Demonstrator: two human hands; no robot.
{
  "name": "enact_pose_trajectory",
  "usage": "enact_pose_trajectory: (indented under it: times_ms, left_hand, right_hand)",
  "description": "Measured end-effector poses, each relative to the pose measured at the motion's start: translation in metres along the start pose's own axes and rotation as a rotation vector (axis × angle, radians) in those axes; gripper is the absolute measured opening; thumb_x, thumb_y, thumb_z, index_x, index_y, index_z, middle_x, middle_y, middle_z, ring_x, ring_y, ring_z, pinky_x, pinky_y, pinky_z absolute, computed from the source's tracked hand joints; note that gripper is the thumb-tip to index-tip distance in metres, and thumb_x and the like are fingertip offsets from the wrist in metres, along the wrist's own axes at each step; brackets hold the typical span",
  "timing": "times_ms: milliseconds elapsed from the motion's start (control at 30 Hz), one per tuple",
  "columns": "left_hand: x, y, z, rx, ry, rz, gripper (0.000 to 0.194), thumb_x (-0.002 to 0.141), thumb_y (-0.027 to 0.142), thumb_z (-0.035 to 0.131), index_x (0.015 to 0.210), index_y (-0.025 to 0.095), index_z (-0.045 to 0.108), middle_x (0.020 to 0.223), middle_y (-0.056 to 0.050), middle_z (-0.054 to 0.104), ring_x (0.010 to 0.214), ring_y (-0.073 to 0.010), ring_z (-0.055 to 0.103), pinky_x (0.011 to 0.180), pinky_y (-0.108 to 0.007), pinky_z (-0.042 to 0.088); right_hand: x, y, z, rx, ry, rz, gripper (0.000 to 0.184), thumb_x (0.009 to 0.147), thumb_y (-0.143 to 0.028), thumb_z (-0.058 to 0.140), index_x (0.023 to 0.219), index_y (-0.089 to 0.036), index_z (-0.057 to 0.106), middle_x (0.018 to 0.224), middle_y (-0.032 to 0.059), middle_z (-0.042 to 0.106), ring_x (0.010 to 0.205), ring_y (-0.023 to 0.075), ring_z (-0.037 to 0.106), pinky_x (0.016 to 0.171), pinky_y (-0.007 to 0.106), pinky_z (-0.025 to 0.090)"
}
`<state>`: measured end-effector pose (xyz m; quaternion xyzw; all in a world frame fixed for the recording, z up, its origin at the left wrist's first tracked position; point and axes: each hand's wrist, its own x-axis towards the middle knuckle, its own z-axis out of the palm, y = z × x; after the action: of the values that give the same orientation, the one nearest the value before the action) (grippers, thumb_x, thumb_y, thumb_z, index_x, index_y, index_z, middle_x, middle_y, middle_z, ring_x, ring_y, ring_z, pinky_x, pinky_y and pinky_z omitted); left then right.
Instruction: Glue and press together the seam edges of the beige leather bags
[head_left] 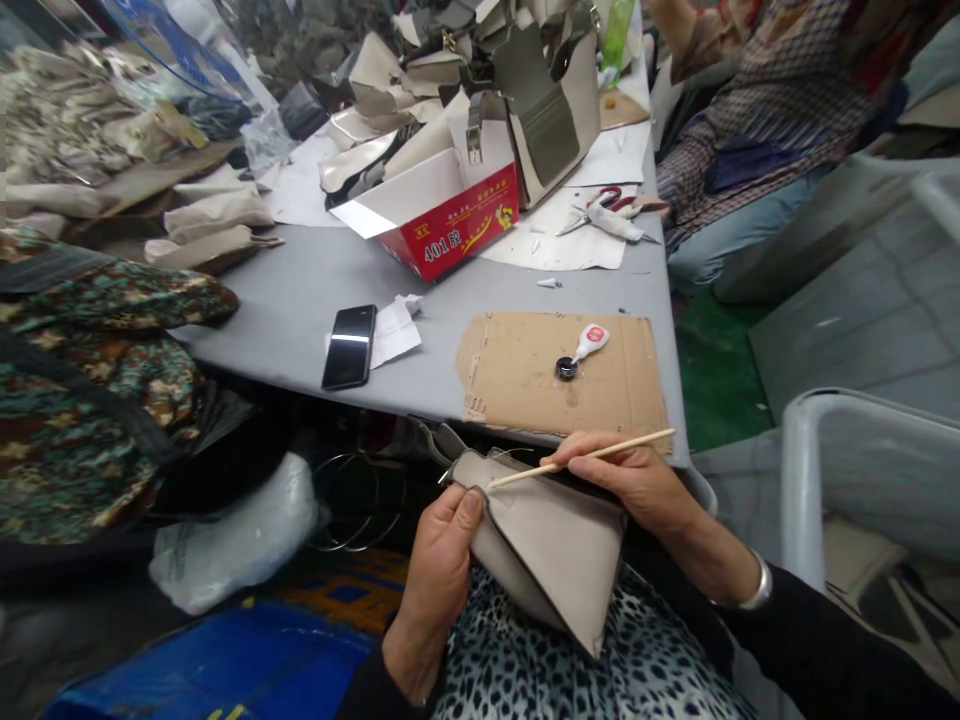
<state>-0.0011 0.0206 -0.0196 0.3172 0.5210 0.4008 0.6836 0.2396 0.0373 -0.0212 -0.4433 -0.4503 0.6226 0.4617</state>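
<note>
My left hand [441,560] grips the left edge of a beige leather bag piece [551,555] that rests on my lap, thumb pressed on its top corner. My right hand [634,478] pinches a thin wooden stick [585,457], whose tip touches the bag piece's upper edge near my left thumb. Just beyond, on the grey table [300,290], lies a cardboard sheet [622,385] with a small glue bottle [590,341] and a black cap [566,369].
A black phone [350,345] lies on white paper left of the cardboard. A red and white box [442,215], bags, scissors [600,207] and leather pieces crowd the far table. Another person in a checked top sits at the far right. White bins stand right.
</note>
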Motion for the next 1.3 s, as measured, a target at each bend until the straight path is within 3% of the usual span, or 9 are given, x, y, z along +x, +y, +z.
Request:
enact_pose_trajectory:
  times_ms: [233,400,567,833,967,1100,1300]
  left_hand:
    - [-0.002,-0.002,-0.004,-0.014,-0.032,0.004,0.037,0.087,0.054,0.076,0.090,0.017,0.073,0.075,-0.001,0.065,0.067,-0.0134,0.052,0.063,-0.020,0.045]
    - [-0.002,0.000,-0.007,-0.028,-0.011,0.014,0.039,0.083,0.054,0.080,0.078,0.017,0.069,0.066,0.002,0.058,0.060,-0.0110,0.045,0.060,-0.019,0.044]
    - [-0.003,-0.004,-0.012,-0.015,0.027,-0.016,0.039,0.084,0.055,0.078,0.088,0.016,0.072,0.075,-0.002,0.065,0.067,-0.0137,0.052,0.061,-0.020,0.044]
    - [-0.005,-0.007,-0.010,-0.036,0.080,-0.009,0.043,0.081,0.058,0.080,0.081,0.016,0.071,0.069,-0.001,0.061,0.063,-0.0130,0.048,0.059,-0.021,0.043]
    - [-0.006,-0.008,-0.015,0.022,0.105,0.022,0.046,0.083,0.058,0.078,0.072,0.016,0.065,0.063,0.003,0.052,0.058,-0.0108,0.039,0.053,-0.019,0.037]
    - [-0.007,-0.007,-0.020,0.087,0.138,0.050,0.050,0.083,0.058,0.077,0.064,0.016,0.058,0.059,0.005,0.043,0.055,-0.0096,0.032,0.049,-0.019,0.030]
    - [-0.011,-0.004,-0.019,0.057,0.178,0.015,0.047,0.079,0.057,0.080,0.068,0.015,0.062,0.061,0.003,0.050,0.056,-0.0110,0.039,0.052,-0.021,0.037]
  right_hand:
    - [0.002,-0.002,0.006,0.007,-0.042,0.015,0.014,0.091,-0.035,0.075,0.097,-0.026,0.083,0.100,0.0045,0.079,0.092,0.0178,0.071,0.084,0.027,0.055]
    - [0.004,0.001,0.012,0.010,-0.063,0.006,0.014,0.090,-0.035,0.076,0.097,-0.025,0.083,0.097,0.0045,0.079,0.089,0.0174,0.071,0.079,0.026,0.055]
    - [0.007,0.003,0.012,-0.030,-0.135,-0.046,0.014,0.094,-0.031,0.072,0.103,-0.027,0.083,0.102,0.0044,0.078,0.093,0.0164,0.070,0.080,0.025,0.053]
    - [0.009,0.005,0.010,-0.092,-0.242,-0.266,0.016,0.096,-0.024,0.072,0.108,-0.028,0.082,0.103,0.0050,0.079,0.104,0.0222,0.068,0.097,0.040,0.052]
    - [0.008,0.010,0.009,-0.091,-0.298,-0.354,0.020,0.095,-0.022,0.073,0.112,-0.029,0.081,0.108,0.0052,0.079,0.111,0.0232,0.066,0.106,0.044,0.047]
    - [0.005,0.007,0.010,-0.114,-0.378,-0.370,0.020,0.098,-0.022,0.070,0.115,-0.026,0.079,0.115,0.0079,0.077,0.115,0.0234,0.064,0.103,0.043,0.050]
    - [-0.001,0.002,0.014,-0.312,-0.435,-0.542,0.022,0.099,-0.019,0.066,0.116,-0.024,0.078,0.116,0.0078,0.078,0.117,0.0232,0.064,0.102,0.043,0.053]
